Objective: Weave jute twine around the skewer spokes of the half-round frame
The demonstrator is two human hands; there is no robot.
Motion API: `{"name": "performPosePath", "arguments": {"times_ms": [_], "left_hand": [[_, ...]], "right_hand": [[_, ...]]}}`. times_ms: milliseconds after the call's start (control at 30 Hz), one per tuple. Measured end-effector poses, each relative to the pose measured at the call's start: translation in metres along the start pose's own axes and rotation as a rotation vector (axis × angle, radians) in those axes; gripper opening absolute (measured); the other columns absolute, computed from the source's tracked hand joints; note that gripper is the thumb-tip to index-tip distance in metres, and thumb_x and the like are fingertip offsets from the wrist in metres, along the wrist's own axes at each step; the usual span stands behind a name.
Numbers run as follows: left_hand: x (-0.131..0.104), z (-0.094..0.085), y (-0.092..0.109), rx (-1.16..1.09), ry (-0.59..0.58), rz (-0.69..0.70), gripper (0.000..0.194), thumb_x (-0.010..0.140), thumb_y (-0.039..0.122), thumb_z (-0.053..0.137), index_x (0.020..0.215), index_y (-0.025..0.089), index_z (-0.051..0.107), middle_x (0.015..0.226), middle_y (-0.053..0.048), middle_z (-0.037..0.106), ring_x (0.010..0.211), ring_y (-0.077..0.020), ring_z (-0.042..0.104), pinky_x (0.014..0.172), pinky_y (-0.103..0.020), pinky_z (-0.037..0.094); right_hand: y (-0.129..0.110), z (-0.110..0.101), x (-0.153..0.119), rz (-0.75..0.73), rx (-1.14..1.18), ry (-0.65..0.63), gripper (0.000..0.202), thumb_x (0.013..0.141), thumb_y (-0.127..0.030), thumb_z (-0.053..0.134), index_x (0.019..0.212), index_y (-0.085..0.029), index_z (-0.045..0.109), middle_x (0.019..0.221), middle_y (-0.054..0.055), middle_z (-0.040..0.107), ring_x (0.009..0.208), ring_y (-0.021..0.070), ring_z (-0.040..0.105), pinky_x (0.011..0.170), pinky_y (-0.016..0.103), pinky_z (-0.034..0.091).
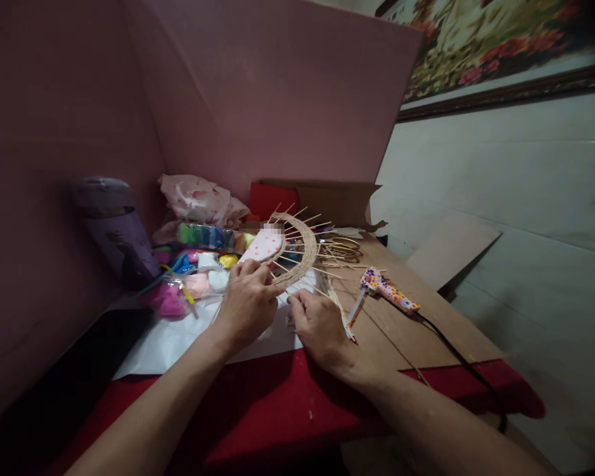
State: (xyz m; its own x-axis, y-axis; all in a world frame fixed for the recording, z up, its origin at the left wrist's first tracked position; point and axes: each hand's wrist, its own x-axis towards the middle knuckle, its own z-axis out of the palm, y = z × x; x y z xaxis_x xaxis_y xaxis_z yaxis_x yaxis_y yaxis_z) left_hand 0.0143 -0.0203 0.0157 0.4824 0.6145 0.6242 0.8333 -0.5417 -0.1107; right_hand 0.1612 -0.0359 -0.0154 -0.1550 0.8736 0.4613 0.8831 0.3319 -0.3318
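A half-made woven fan shape (306, 251) is held up in front of me, with thin sticks fanning out through a curved band of tan cord. At its centre is white cloth with pink dots (264, 246). My left hand (250, 297) is closed on its lower left edge. Just right of that, my right hand (320, 327) is closed, thumb and forefinger pinched at a thin strand of cord (288, 295) by the band's lower end. The fingers partly hide that end.
A flower-patterned glue gun (389, 293) lies on cardboard (396, 337) at the right, its black cable running off the edge. Bags of coloured clay (171, 299), a purple bottle (119, 231) and crumpled dotted cloth (198, 198) stand left. Loose rings of cane (346, 248) lie behind.
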Motion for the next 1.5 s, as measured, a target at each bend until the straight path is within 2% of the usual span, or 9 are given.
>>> {"name": "performPosePath", "arguments": {"times_ms": [133,200,433,900,1200,1400,1500], "left_hand": [[-0.0001,-0.0017,-0.0060,-0.037,0.113,-0.043,0.022,0.078,0.018,0.054,0.080,0.030,0.072,0.075,-0.005,0.060,0.084,-0.0226,0.045,0.072,-0.038,0.032],[-0.0002,-0.0020,-0.0077,-0.032,0.134,-0.048,0.021,0.079,0.019,0.054,0.081,0.030,0.072,0.073,-0.005,0.060,0.083,-0.0226,0.044,0.072,-0.038,0.032],[0.0001,-0.0013,-0.0032,0.021,0.017,0.028,0.021,0.073,0.013,0.057,0.075,0.028,0.070,0.075,-0.006,0.059,0.086,-0.0245,0.044,0.074,-0.041,0.031],[-0.0006,0.0014,-0.0011,0.053,-0.024,0.052,0.019,0.071,0.012,0.057,0.073,0.026,0.070,0.079,-0.007,0.060,0.087,-0.0255,0.045,0.075,-0.042,0.032],[-0.0022,0.0027,-0.0006,0.047,-0.033,0.008,0.020,0.072,0.012,0.056,0.073,0.026,0.070,0.076,-0.007,0.059,0.087,-0.0260,0.045,0.076,-0.043,0.032],[-0.0018,0.0020,-0.0009,0.019,-0.007,-0.026,0.027,0.073,0.010,0.053,0.086,0.028,0.070,0.080,-0.006,0.060,0.086,-0.0241,0.045,0.075,-0.041,0.032],[-0.0018,0.0029,-0.0008,0.026,-0.032,-0.015,0.025,0.073,0.011,0.054,0.081,0.028,0.070,0.076,-0.006,0.059,0.086,-0.0246,0.045,0.076,-0.042,0.031]], "right_hand": [[-0.0010,-0.0022,-0.0003,-0.005,0.011,-0.001,0.025,0.089,-0.022,0.038,0.077,-0.017,0.059,0.065,0.003,0.065,0.060,0.0139,0.057,0.054,0.026,0.024],[-0.0013,-0.0031,-0.0004,-0.008,0.014,-0.004,0.025,0.089,-0.022,0.038,0.077,-0.017,0.059,0.065,0.003,0.065,0.060,0.0141,0.058,0.054,0.026,0.024],[-0.0008,0.0000,-0.0002,-0.004,-0.026,0.003,0.026,0.089,-0.023,0.038,0.075,-0.018,0.059,0.065,0.004,0.066,0.059,0.0149,0.058,0.053,0.027,0.023],[0.0009,0.0029,-0.0013,-0.013,-0.072,0.007,0.025,0.088,-0.023,0.039,0.075,-0.018,0.060,0.064,0.004,0.065,0.057,0.0147,0.057,0.052,0.028,0.021],[0.0005,0.0024,0.0000,-0.009,-0.130,-0.024,0.024,0.089,-0.022,0.039,0.078,-0.018,0.059,0.066,0.005,0.067,0.058,0.0156,0.059,0.052,0.029,0.019],[0.0005,0.0019,-0.0003,-0.012,-0.130,-0.013,0.024,0.089,-0.022,0.039,0.078,-0.019,0.059,0.067,0.004,0.068,0.060,0.0156,0.060,0.053,0.029,0.020],[0.0010,0.0035,-0.0001,-0.012,-0.133,-0.005,0.024,0.089,-0.022,0.039,0.076,-0.018,0.059,0.066,0.004,0.067,0.059,0.0150,0.060,0.053,0.029,0.020]]}}
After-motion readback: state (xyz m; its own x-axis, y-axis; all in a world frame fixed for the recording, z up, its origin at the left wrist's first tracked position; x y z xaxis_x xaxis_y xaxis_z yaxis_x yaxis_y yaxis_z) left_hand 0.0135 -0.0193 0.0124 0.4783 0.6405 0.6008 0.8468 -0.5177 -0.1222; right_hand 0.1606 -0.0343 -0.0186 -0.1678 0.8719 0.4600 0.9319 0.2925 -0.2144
